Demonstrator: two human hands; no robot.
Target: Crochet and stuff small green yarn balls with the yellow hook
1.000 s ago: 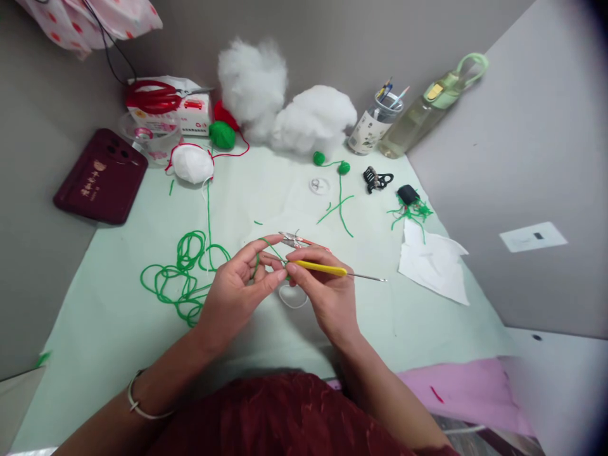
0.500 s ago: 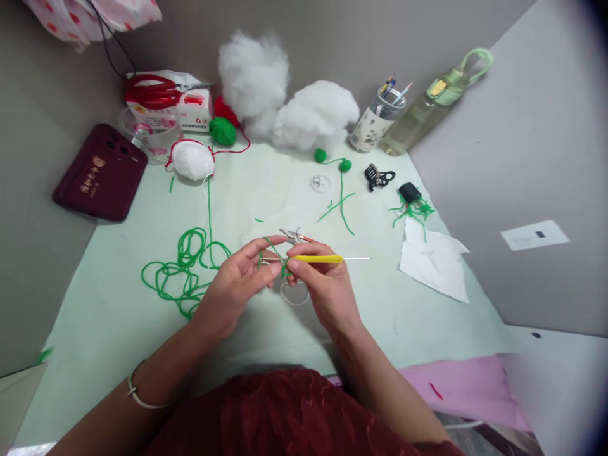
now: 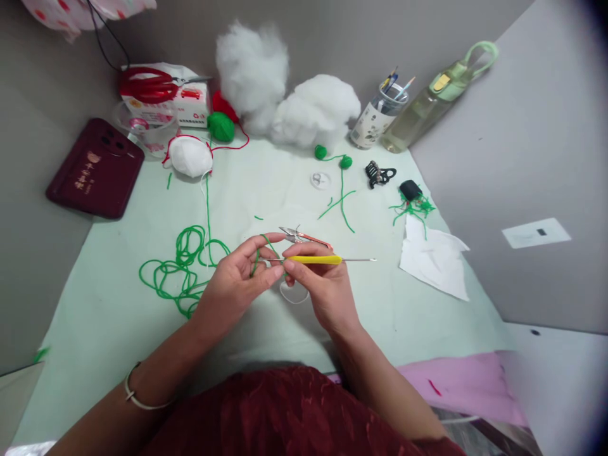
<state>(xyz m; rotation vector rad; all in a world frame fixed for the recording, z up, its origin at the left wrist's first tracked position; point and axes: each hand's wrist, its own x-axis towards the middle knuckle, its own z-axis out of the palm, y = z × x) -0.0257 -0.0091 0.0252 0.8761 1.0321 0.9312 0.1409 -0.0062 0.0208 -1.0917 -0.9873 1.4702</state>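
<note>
Grip of the right hand (image 3: 325, 288): closed, thumb and fingers pinching the yellow handle of the hook (image 3: 316, 259). Hook lies nearly level, its shafts directed to 3 and 9 o'clock, the latter reaching the left hand (image 3: 232, 278). Grip of the left hand: drawn in on the yarn (image 3: 187, 261), index finger extended with a strand across it; the pinch point is partly hidden. Slack yarn lies in loops on the worktop (image 3: 380, 323), at 9 o'clock from the left hand. Snips (image 3: 308, 239) lie at 12 o'clock from the right hand, just beside its fingers.
</note>
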